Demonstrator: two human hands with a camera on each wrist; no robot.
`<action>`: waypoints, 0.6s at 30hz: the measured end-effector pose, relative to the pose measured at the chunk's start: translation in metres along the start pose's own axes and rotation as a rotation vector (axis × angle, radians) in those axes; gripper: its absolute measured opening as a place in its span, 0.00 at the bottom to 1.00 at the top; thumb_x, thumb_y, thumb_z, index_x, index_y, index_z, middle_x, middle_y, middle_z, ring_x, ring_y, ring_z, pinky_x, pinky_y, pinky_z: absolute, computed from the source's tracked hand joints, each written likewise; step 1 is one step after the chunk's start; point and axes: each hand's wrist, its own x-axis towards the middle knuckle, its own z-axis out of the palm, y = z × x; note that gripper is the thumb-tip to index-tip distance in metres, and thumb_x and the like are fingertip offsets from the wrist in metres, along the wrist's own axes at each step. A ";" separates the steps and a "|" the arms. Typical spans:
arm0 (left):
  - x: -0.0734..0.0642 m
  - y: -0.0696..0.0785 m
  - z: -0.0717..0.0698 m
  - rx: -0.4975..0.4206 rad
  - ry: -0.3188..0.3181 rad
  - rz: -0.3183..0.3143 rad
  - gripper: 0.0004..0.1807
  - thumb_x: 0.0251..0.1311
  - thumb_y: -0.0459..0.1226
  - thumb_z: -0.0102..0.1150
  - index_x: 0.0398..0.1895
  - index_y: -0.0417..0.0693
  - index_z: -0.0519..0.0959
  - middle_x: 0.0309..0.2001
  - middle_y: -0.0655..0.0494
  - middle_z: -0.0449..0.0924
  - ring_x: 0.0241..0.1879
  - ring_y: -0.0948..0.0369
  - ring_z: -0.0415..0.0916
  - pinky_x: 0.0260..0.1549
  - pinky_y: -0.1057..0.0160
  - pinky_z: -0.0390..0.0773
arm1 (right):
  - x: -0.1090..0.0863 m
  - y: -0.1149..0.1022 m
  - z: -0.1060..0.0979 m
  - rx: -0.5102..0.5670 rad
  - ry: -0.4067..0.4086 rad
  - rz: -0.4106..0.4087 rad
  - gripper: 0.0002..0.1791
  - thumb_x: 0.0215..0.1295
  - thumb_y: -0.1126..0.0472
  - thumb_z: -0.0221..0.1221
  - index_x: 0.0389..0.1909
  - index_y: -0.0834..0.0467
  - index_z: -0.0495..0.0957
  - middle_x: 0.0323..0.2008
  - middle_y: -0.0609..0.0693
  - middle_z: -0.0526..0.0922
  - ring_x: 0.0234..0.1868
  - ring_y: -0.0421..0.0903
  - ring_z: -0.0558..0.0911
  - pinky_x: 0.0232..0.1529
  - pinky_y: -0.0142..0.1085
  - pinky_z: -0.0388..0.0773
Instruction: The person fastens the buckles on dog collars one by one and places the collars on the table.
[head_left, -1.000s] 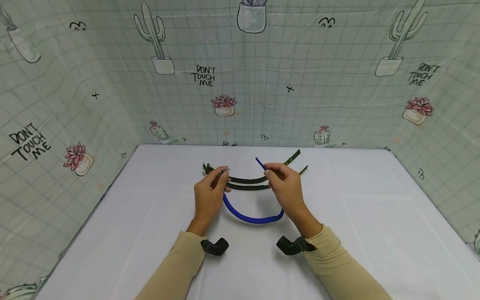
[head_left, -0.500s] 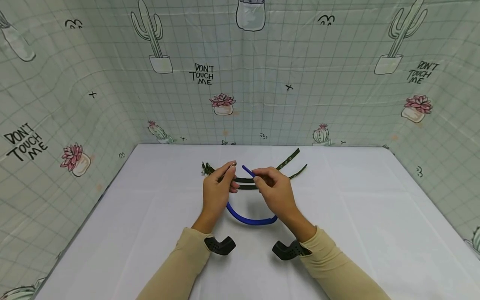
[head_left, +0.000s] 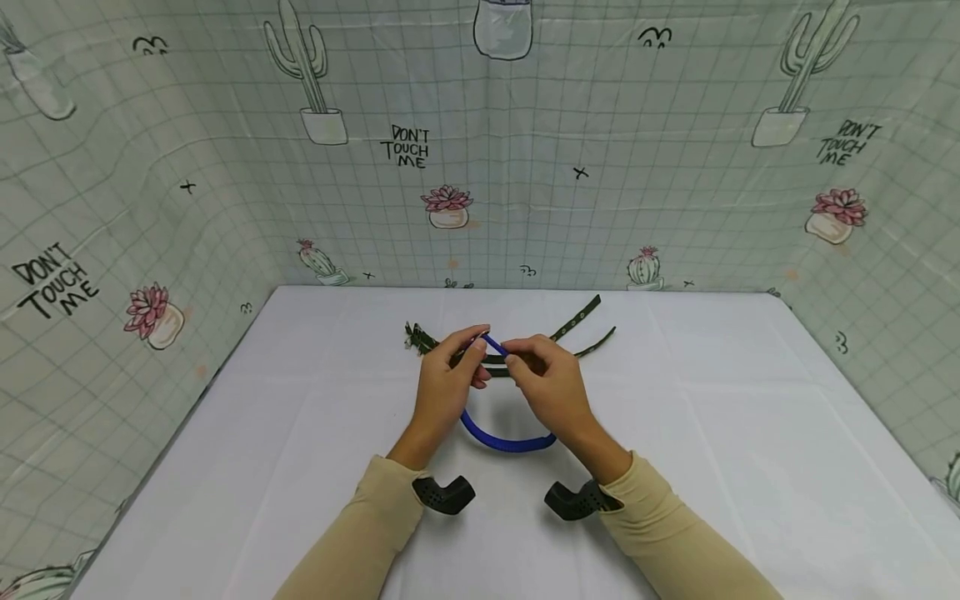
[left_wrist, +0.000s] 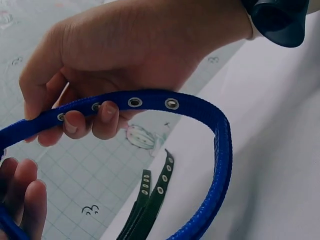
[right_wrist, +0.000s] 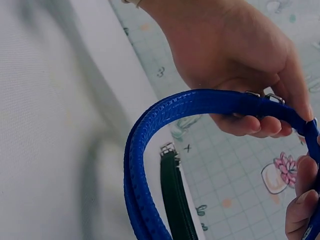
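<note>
A blue collar [head_left: 510, 445] hangs in a loop between the two hands, its padded middle sagging toward the table. The left hand [head_left: 442, 382] pinches its buckle end; in the right wrist view the metal buckle [right_wrist: 275, 98] shows beside those fingers. Close by, the right hand [head_left: 553, 382] pinches the eyelet end, with the strap tip right at the left fingertips. Several metal-ringed eyelets [left_wrist: 135, 102] run along the strap past the right fingers in the left wrist view. Whether the tip is inside the buckle I cannot tell.
Behind the hands, two dark green collars [head_left: 577, 318] lie side by side on the white table [head_left: 750, 433], buckle ends left, eyelet ends right. A patterned cloth backdrop [head_left: 510, 233] stands at the table's back edge. Black devices [head_left: 444, 495] sit at both wrists.
The hands have come closer together, the left moving right and the right moving left. The blue strap tip, earlier apart from the left fingers, now meets them at the buckle end.
</note>
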 end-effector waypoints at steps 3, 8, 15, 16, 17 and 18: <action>0.001 0.001 0.000 -0.043 -0.005 0.008 0.19 0.77 0.43 0.49 0.62 0.44 0.79 0.37 0.49 0.77 0.29 0.55 0.78 0.31 0.62 0.83 | 0.000 -0.009 -0.001 -0.012 0.010 -0.005 0.10 0.67 0.72 0.60 0.47 0.66 0.84 0.36 0.56 0.82 0.31 0.47 0.77 0.30 0.30 0.73; 0.002 0.000 -0.001 -0.115 -0.006 0.008 0.20 0.79 0.43 0.46 0.60 0.41 0.80 0.35 0.49 0.77 0.27 0.58 0.75 0.30 0.63 0.82 | -0.002 -0.035 -0.004 0.005 0.005 -0.033 0.10 0.66 0.75 0.59 0.45 0.71 0.82 0.36 0.59 0.82 0.32 0.45 0.77 0.31 0.30 0.74; 0.001 0.002 -0.001 -0.124 -0.015 -0.012 0.17 0.75 0.40 0.53 0.58 0.38 0.80 0.35 0.47 0.79 0.27 0.60 0.76 0.32 0.65 0.82 | -0.004 -0.040 -0.007 0.041 0.000 -0.049 0.10 0.66 0.75 0.59 0.46 0.72 0.82 0.36 0.61 0.81 0.30 0.46 0.77 0.30 0.29 0.73; 0.001 0.002 -0.001 -0.124 -0.018 -0.014 0.17 0.75 0.39 0.53 0.57 0.37 0.80 0.36 0.45 0.79 0.28 0.60 0.77 0.32 0.65 0.82 | -0.004 -0.040 -0.007 0.044 0.002 -0.045 0.11 0.66 0.75 0.59 0.47 0.71 0.82 0.35 0.60 0.81 0.30 0.45 0.77 0.29 0.29 0.73; 0.001 0.002 0.000 -0.121 -0.023 -0.015 0.17 0.75 0.39 0.54 0.56 0.36 0.81 0.36 0.44 0.80 0.28 0.60 0.77 0.32 0.65 0.82 | -0.004 -0.040 -0.007 0.048 0.002 -0.041 0.11 0.66 0.75 0.59 0.48 0.71 0.81 0.34 0.60 0.81 0.30 0.46 0.77 0.29 0.29 0.73; 0.000 0.002 0.001 -0.118 -0.029 -0.016 0.17 0.75 0.39 0.54 0.56 0.36 0.81 0.37 0.42 0.80 0.28 0.60 0.77 0.33 0.65 0.82 | -0.003 -0.039 -0.007 0.053 0.004 -0.036 0.11 0.66 0.75 0.59 0.48 0.72 0.81 0.34 0.60 0.81 0.29 0.45 0.77 0.29 0.29 0.73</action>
